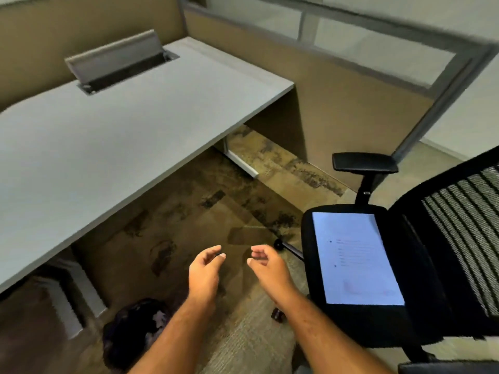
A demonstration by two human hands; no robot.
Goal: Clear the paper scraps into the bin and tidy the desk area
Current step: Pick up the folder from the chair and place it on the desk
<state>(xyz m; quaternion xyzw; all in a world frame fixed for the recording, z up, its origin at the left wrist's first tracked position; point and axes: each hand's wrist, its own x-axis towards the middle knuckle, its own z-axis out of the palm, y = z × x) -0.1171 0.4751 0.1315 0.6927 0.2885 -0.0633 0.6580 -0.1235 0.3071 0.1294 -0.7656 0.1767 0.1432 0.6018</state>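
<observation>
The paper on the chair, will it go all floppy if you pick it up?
Probably. The paper looks like one thin flat sheet on the chair seat, so it would likely droop when lifted by a corner. It seems very light and might slide off if nudged. Both hands are empty.

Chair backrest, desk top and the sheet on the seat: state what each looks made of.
Chair backrest: probably black mesh in a plastic frame; striped gaps let light through.
Desk top: likely grey matte laminate; flat, even colour, thin straight edge, no clear grain.
Sheet on the seat: white paper, thin and flat, with faint printed lines. The seat looks like dark fabric, though blur leaves that open.
</observation>
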